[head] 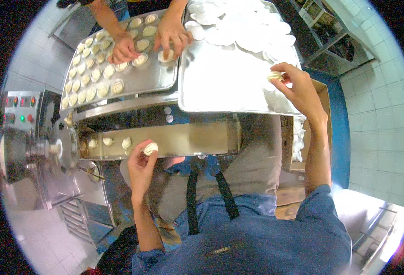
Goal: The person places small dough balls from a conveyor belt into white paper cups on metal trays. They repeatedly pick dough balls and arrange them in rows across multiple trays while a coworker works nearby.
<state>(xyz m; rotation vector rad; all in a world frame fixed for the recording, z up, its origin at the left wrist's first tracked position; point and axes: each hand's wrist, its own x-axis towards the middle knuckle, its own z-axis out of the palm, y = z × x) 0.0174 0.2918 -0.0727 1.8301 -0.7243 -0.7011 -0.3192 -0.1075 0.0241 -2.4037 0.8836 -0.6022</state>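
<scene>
My left hand [142,163] is raised by the near edge of a narrow conveyor belt [188,139]. Its fingertips pinch a pleated dough bun [150,149]. Several similar small dough buns [108,141] sit on the belt's left part. At the right, my right hand [293,82] grips another pale pleated bun [275,76] between thumb and fingers, above the right edge of a bright metal tray [219,82]. White paper rounds [243,27] are heaped over that tray's far half; glare hides their detail.
Another person's hands [172,34] work over a metal tray [147,80] holding rows of buns on paper rounds. A machine with a control panel [22,108] stands left. Below the right tray, a cardboard box [322,99] contains white rounds [299,137]. A metal shelf [336,41] stands at far right.
</scene>
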